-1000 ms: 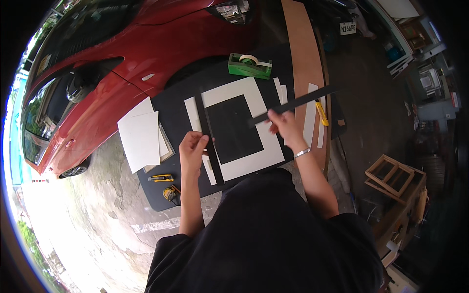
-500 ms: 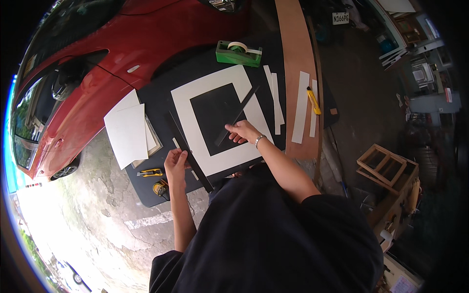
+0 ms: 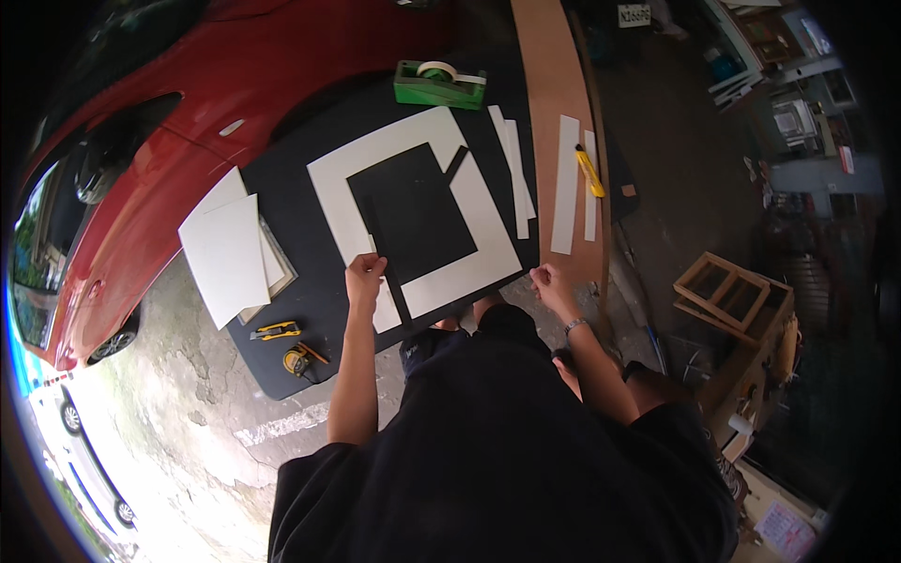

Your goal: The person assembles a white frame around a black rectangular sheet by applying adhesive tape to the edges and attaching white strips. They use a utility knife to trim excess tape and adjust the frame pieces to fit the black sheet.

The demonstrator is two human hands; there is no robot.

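Note:
A white rectangular mat board frame point(image 3: 418, 137) lies on the black table. My left hand point(image 3: 364, 272) is closed at its left side on a long dark strip point(image 3: 398, 293), which lies over the board's left and near edges. A small pale sliver point(image 3: 373, 241) shows just above those fingers. Beside the frame's near right corner, my right hand point(image 3: 554, 283) has its fingertips pinched together. Whatever is between them, if anything, is too small to make out. Another dark strip point(image 3: 457, 163) lies across the frame's far right part, its lower length blending into the dark opening.
A green tape dispenser point(image 3: 439, 91) stands behind the frame. White strips point(image 3: 522, 183) and a brown board point(image 3: 554, 66) with a yellow marker-like tool point(image 3: 589, 171) lie right. Left are white sheets point(image 3: 223, 253), a yellow utility knife point(image 3: 275, 330) and a tape measure point(image 3: 298, 360). A red car point(image 3: 225, 84) stands close.
My right hand has let go of its dark strip, which now rests across the frame, and moved right and nearer. My left hand has shifted right with its strip, over the frame's left side.

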